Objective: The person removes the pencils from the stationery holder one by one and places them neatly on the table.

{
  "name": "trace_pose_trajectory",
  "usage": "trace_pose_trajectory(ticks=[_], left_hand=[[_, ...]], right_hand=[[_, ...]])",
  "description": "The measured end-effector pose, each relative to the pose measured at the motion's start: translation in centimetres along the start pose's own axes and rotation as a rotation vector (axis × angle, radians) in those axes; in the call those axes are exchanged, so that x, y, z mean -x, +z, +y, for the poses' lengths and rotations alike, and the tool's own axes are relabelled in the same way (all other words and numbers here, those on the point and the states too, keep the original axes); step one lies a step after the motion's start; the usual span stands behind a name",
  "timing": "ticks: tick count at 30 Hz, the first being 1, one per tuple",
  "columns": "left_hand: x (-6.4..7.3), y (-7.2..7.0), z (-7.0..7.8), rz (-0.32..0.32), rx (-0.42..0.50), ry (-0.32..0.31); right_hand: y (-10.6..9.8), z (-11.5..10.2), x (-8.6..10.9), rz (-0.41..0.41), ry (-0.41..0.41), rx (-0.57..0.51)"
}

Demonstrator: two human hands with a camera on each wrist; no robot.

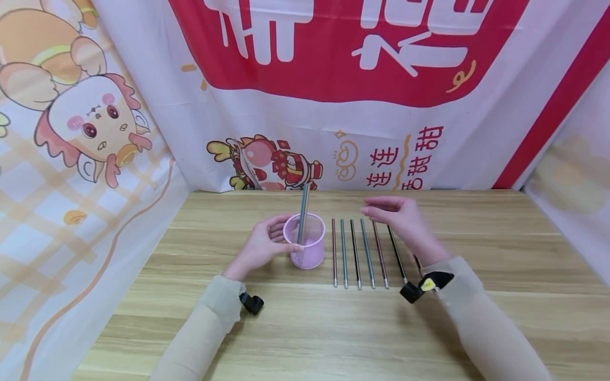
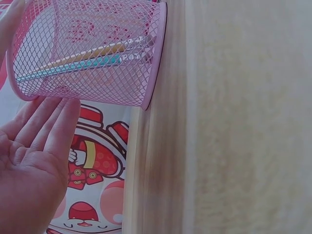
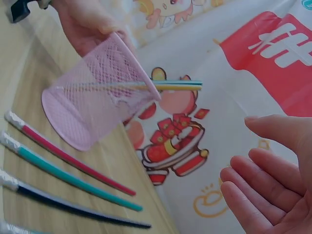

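A pink mesh pencil holder [image 1: 311,257] stands upright on the table, with two pencils [image 2: 92,58], one teal and one yellowish, leaning inside it. My left hand [image 1: 259,244] holds it at its left side, thumb by the front rim and fingers around the far side. To the right of the holder lies a row of several pencils [image 1: 355,254] in red, teal, black and blue, their eraser ends toward me. Above the right part of the row hovers my right hand [image 1: 405,222], its fingers extended and holding nothing. The right forearm partly hides the rightmost pencil.
The wood-grain table [image 1: 305,338] ends at a printed cloth backdrop [image 1: 267,121] behind the holder. Another printed cloth [image 1: 95,211] hangs along the left side, and a pale one [image 1: 576,174] on the right. Both wrists carry small black cameras.
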State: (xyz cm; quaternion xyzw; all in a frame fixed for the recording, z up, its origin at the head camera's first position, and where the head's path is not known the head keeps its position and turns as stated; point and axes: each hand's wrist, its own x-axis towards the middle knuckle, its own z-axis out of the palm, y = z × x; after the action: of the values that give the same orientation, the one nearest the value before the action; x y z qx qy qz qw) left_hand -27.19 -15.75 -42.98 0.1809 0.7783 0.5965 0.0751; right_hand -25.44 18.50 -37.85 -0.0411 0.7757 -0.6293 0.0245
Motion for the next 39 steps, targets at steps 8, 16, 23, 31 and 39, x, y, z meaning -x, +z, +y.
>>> trace_pose_trajectory(ticks=[8, 16, 23, 31, 39], left_hand=[[0.0, -0.1, 0.0, 0.002, -0.008, 0.003], [0.1, -0.1, 0.0, 0.001, -0.004, 0.002], [-0.1, -0.2, -0.2, 0.001, -0.007, -0.011], [-0.1, -0.3, 0.0, -0.01, 0.002, -0.021], [-0.1, -0.2, 0.0, -0.018, 0.007, -0.013]], right_hand=[[3.5, 0.1, -1.1, -0.028, 0.01, -0.01], [6.1, -0.2, -1.7, -0.041, 0.02, 0.003], [7.9, -0.2, -2.7, -0.058, 0.009, 0.035], [9.6, -0.1, -3.8, -0.061, 0.011, 0.037], [10.9, -0.1, -4.3, -0.05, -0.001, 0.024]])
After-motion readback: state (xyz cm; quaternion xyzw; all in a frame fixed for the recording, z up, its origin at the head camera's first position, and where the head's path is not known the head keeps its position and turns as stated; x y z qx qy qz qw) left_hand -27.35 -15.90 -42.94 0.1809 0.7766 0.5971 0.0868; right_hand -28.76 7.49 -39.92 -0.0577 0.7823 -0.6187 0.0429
